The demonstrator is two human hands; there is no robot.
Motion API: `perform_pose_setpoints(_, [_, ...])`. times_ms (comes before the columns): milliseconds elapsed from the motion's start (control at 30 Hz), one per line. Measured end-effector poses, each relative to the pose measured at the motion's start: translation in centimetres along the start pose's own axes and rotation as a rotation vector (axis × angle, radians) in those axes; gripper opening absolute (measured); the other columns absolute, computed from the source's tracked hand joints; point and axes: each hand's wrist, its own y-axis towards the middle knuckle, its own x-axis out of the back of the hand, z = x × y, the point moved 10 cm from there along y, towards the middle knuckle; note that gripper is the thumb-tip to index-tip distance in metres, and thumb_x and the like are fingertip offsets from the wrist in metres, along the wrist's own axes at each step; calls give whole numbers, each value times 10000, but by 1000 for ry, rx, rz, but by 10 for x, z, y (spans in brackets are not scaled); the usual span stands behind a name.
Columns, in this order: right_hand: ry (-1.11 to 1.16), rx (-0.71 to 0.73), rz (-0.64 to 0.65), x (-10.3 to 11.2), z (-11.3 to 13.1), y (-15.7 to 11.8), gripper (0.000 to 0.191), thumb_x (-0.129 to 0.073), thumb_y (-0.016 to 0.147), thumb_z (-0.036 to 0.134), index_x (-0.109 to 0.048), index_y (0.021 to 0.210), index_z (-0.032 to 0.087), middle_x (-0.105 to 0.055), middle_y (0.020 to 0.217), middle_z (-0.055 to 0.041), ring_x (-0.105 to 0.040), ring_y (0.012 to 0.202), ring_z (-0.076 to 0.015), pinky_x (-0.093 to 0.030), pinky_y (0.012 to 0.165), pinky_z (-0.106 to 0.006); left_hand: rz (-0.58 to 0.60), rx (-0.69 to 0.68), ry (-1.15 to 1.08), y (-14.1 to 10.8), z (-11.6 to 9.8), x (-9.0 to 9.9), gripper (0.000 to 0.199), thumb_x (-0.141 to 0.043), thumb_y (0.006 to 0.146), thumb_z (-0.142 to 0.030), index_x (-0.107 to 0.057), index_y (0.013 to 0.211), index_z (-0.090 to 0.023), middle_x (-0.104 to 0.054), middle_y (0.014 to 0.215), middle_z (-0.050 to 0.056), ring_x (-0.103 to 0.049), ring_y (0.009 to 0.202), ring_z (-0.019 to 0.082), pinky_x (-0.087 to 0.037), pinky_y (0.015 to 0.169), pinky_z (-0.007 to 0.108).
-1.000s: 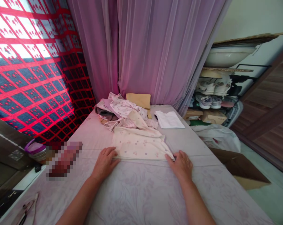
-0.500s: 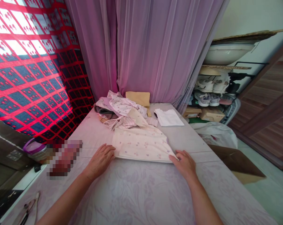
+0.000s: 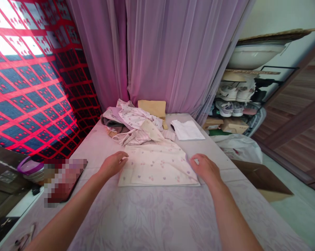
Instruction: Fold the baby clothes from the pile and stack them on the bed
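Cream garment [image 3: 159,165] between left hand [image 3: 112,164], right hand [image 3: 205,169]; fingers parted.

The head view looks forward and down from just above the bed [image 3: 152,219], facing the curtain [image 3: 157,59] behind it.

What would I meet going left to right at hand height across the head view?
Purple-rimmed tub → blurred reddish item → left hand → cream printed cloth → right hand → brown box
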Motion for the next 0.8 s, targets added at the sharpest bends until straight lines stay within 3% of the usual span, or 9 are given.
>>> perform_pose_setpoints(100, [307, 50, 80, -17, 45, 34, 309, -507, 811, 321, -657, 1065, 228, -673, 1079, -53, -635, 762, -160, -466, 735, -278, -49, 60, 33, 29, 13, -4, 343, -405, 863, -280, -583, 1151, -223, -632, 1200, 45, -650, 829, 161, -486, 790, 284])
perform_pose_setpoints(200, [737, -30, 213, -51, 86, 70, 420, -521, 799, 258, -566, 1216, 232, -565, 1294, -59, -634, 607, -97, -478, 598, -234, -60, 89, 68, 51, 20, -13, 389, -420, 852, -231, -552, 1219, -234, -606, 1258, 54, -629, 1007, 190, -470, 874, 301])
perform_pose_setpoints(300, [826, -47, 244, -75, 121, 102, 561, -567, 762, 225, -471, 1315, 247, -508, 1358, -88, -630, 566, -74, -457, 506, -199, -43, 142, 74, 60, 27, -24, 416, -433, 858, -242, -517, 1265, -239, -580, 1295, 69, -579, 1127, 213, -459, 904, 324])
perform_pose_setpoints(367, [863, -62, 274, -89, 135, 116, 601, -626, 704, 195, -496, 1290, 224, -613, 1226, -91, -622, 537, -80, -450, 477, -188, -30, 179, 74, 60, 31, -30, 426, -432, 872, -289, -486, 1292, -239, -554, 1322, 82, -574, 1133, 233, -473, 882, 349])
perform_pose_setpoints(433, [897, -88, 301, -97, 139, 125, 512, -668, 642, 157, -597, 1149, 171, -714, 935, -64, -601, 490, -97, -441, 445, -186, -41, 205, 78, 57, 31, -33, 432, -424, 884, -329, -462, 1306, -247, -527, 1346, 88, -589, 1102, 247, -492, 840, 372])
perform_pose_setpoints(533, [955, -133, 257, -91, 128, 132, 250, -643, 659, 167, -657, 905, 127, -669, 622, -20, -586, 482, -116, -452, 441, -189, -84, 216, 77, 52, 28, -32, 435, -423, 888, -349, -444, 1315, -266, -495, 1376, 81, -595, 1080, 252, -505, 799, 374])
perform_pose_setpoints(700, [1129, -131, -70, -53, 101, 141, 287, -463, 812, 314, -582, 1037, 182, -690, 861, -24, -657, 785, -125, -533, 652, -196, -113, 216, 86, 51, 24, -31, 458, -410, 895, -355, -418, 1345, -269, -500, 1368, 88, -618, 1017, 265, -514, 748, 387])
perform_pose_setpoints(800, [1056, -50, -119, -50, 103, 146, 358, -434, 811, 331, -554, 1114, 184, -681, 965, -38, -648, 868, -150, -541, 731, -241, -146, 216, 96, 49, 22, -30, 438, -408, 899, -340, -427, 1331, -272, -496, 1369, 83, -624, 987, 249, -514, 727, 364])
